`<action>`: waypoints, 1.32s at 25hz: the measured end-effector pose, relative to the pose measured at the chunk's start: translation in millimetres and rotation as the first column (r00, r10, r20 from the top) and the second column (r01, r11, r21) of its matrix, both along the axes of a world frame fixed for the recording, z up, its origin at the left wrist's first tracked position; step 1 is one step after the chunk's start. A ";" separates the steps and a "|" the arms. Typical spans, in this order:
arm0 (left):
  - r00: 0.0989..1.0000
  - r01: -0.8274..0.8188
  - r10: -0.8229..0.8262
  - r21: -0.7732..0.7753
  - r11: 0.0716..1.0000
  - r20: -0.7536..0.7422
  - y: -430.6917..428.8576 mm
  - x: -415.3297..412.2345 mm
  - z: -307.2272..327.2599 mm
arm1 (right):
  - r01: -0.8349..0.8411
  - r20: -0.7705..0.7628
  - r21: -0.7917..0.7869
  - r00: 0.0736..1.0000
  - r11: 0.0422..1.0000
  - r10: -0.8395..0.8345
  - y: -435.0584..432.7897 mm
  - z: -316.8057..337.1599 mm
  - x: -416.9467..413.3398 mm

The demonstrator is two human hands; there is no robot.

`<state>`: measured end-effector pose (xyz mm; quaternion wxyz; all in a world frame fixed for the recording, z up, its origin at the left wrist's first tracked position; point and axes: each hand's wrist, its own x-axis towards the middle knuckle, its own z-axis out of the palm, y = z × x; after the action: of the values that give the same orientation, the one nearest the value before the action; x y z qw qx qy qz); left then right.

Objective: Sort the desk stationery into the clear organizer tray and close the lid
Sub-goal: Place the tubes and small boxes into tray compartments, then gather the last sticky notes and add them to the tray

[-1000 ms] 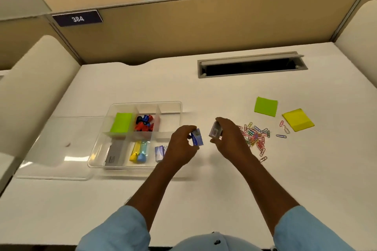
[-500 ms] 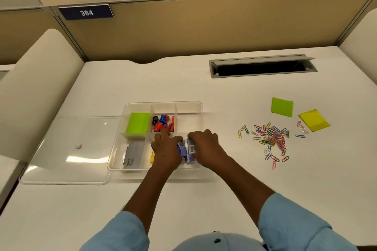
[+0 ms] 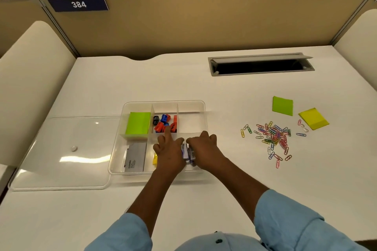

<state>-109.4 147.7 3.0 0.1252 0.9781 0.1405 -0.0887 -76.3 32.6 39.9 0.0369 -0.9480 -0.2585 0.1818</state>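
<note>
White flat counter [image 3: 224, 179], carrying everything.

Flat clear plastic lid [image 3: 61, 149] with a small knob, lying just left of the tray and touching its left wall. Presumably parked there to keep the compartments open for loading.

Clear plastic organizer tray [image 3: 163, 101], divided, uncovered.

Left hand [image 3: 169, 153] and right hand [image 3: 204, 151], both low over the tray's near-right compartment, flanking the boxes and touching them. Left fingers splayed, index pointing away; right knuckles up, fingers curled downward. Pinching or merely pressing: cannot tell, thumbs hidden. Judged purpose: squaring the boxes side by side to fit the compartment.

Scattered heap of coloured wire paper clips [image 3: 273, 136], well right of the tray, unsorted.

Lime-green sticky pad [image 3: 138, 125], tray far-left compartment. Grey flat card pack [image 3: 135, 158], near-left.

Loose green square sticky pad [image 3: 282, 106] and yellow sticky pad [image 3: 313, 118], beyond the clips, farthest right of the tray.

Red, blue and black small plastic sharpeners [image 3: 165, 123], heaped in the far-middle compartment.

Small blue-and-purple cardboard boxes [image 3: 187, 154], near-right compartment, between the hands.

Yellow item [image 3: 155, 159], near-middle, mostly hidden.

Lid closing not yet due.
</note>
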 end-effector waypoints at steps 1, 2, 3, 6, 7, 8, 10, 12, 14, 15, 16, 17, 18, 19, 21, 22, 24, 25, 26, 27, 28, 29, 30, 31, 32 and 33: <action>1.000 0.000 0.000 -0.005 1.000 0.004 0.1 0.5 1.2 | 0.014 -0.005 0.031 1.000 0.999 -0.013 -0.7 -0.1 0.2; 1.000 0.004 -0.004 -0.007 1.000 0.002 -0.2 1.0 3.2 | 0.037 -0.016 0.082 0.999 0.996 -0.036 -2.7 0.2 0.7; 1.000 0.007 -0.008 -0.010 1.000 -0.002 -1.8 1.7 6.2 | 0.069 -0.030 0.144 0.997 0.987 -0.065 -6.1 1.0 1.6; 0.999 0.006 -0.003 -0.051 0.999 0.046 -15.7 7.6 19.8 | 0.187 -0.007 0.345 0.980 0.920 -0.197 -22.5 2.9 7.2; 0.996 0.001 0.004 -0.066 0.998 0.085 -23.4 11.7 25.2 | 0.225 0.008 0.405 0.968 0.886 -0.250 -30.2 3.1 10.6; 0.992 0.004 0.006 -0.082 0.997 0.128 -31.4 16.8 30.8 | 0.255 0.020 0.451 0.955 0.856 -0.295 -38.0 2.8 14.2; 0.976 0.070 -0.047 -0.104 0.992 0.211 -50.6 27.3 40.0 | 0.303 0.053 0.492 0.925 0.816 -0.376 -55.5 1.8 20.4; 0.946 0.192 -0.146 -0.138 0.972 0.288 -75.5 37.7 46.8 | 0.349 0.089 0.504 0.889 0.790 -0.449 -77.6 0.7 25.6; 0.909 0.299 -0.212 -0.208 0.931 0.359 -103.8 45.4 51.6 | 0.396 0.113 0.493 0.854 0.775 -0.508 -101.3 -1.9 29.4; 0.899 0.329 -0.229 -0.230 0.916 0.373 -119.3 49.6 52.5 | 0.419 0.122 0.481 0.838 0.770 -0.532 -114.5 -3.5 31.5; 0.896 0.345 -0.242 -0.244 0.906 0.371 -134.6 54.5 52.3 | 0.446 0.127 0.472 0.820 0.761 -0.559 -128.3 -5.3 34.2; 0.901 0.347 -0.247 -0.252 0.903 0.357 -147.7 59.8 50.5 | 0.473 0.127 0.464 0.801 0.749 -0.585 -141.0 -6.6 37.5; 0.910 0.338 -0.243 -0.263 0.904 0.335 -159.9 65.9 48.1 | 0.503 0.126 0.454 0.781 0.735 -0.612 -153.5 -7.8 41.8; 0.922 0.322 -0.232 -0.283 0.903 0.310 -173.0 72.8 45.3 | 0.539 0.124 0.435 0.758 0.721 -0.641 -168.0 -9.3 47.2; 0.940 0.300 -0.219 -0.327 0.896 0.262 -197.3 86.7 39.8 | 0.624 0.108 0.369 0.707 0.689 -0.699 -197.1 -12.7 60.9; 0.942 0.305 -0.230 -0.332 0.893 0.245 -208.6 93.7 36.9 | 0.666 0.086 0.339 0.682 0.665 -0.727 -211.5 -14.8 68.6; 0.946 0.307 -0.246 -0.333 0.892 0.212 -229.9 109.4 31.9 | 0.722 0.033 0.308 0.643 0.619 -0.765 -239.0 -20.4 83.7; 0.950 0.298 -0.245 -0.335 0.894 0.192 -238.6 117.0 30.3 | 0.739 0.009 0.306 0.628 0.600 -0.778 -250.3 -22.9 90.2; 0.954 0.291 -0.245 -0.332 0.897 0.173 -246.6 124.6 28.1 | 0.752 -0.013 0.309 0.615 0.582 -0.788 -260.3 -25.3 96.1; 0.957 0.285 -0.246 -0.326 0.902 0.156 -256.0 132.7 25.5 | 0.762 -0.028 0.316 0.603 0.565 -0.797 -271.1 -27.9 102.4; 0.960 0.274 -0.240 -0.319 0.907 0.142 -264.9 140.3 22.7 | 0.767 -0.030 0.325 0.593 0.553 -0.805 -281.3 -30.5 108.5; 0.966 0.255 -0.225 -0.315 0.914 0.129 -273.5 147.5 19.9 | 0.771 -0.027 0.331 0.584 0.544 -0.811 -291.1 -32.7 114.2; 0.973 0.228 -0.202 -0.316 0.921 0.115 -281.9 154.4 17.2 | 0.775 -0.026 0.339 0.574 0.533 -0.818 -300.8 -34.7 120.0; 0.980 0.193 -0.169 -0.322 0.927 0.103 -290.0 161.2 14.8 | 0.782 -0.030 0.347 0.561 0.517 -0.827 -310.8 -36.6 125.8; 0.987 0.157 -0.133 -0.332 0.930 0.093 -298.0 168.3 12.4 | 0.791 -0.039 0.358 0.544 0.496 -0.838 -321.1 -38.4 131.7; 0.992 0.119 -0.096 -0.344 0.931 0.084 -304.5 175.0 10.0 | 0.799 -0.048 0.368 0.526 0.475 -0.849 -329.8 -40.1 136.6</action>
<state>65.6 -156.8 13.0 0.2960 0.9491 0.0646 -0.0866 60.3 -297.1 -0.2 0.2671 -0.9422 0.2007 0.0254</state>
